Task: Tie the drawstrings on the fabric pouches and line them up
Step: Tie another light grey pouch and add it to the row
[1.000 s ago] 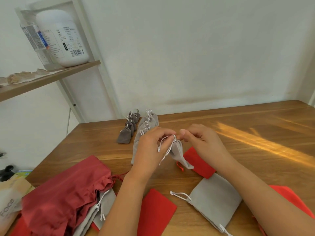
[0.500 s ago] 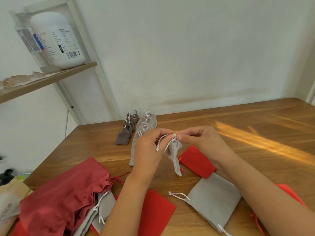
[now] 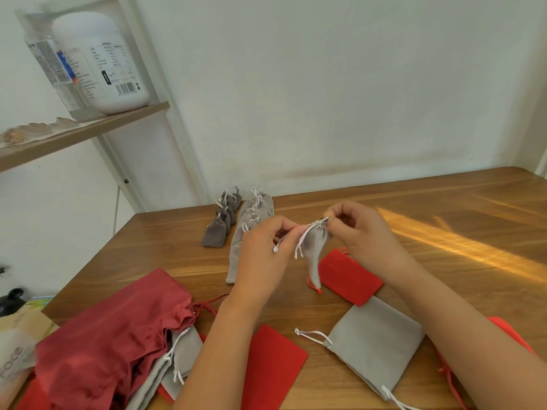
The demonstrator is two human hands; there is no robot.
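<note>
Small grey velvet pouch (image 3: 314,255): hangs mid-air between hands, above wooden table (image 3: 444,232). Left hand (image 3: 263,250): fingers curled, pinching white drawstring (image 3: 305,236). Right hand (image 3: 358,232): fingertips pinching drawstring at gathered neck. Advice: pull ends evenly, snug knot against neck; then place beside row of tied grey pouches (image 3: 233,220).

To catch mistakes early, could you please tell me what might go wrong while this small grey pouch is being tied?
The grey pouch hangs from its white drawstring, pinched by the left hand and right hand; a slip could drop it onto the red pouch below.
</note>
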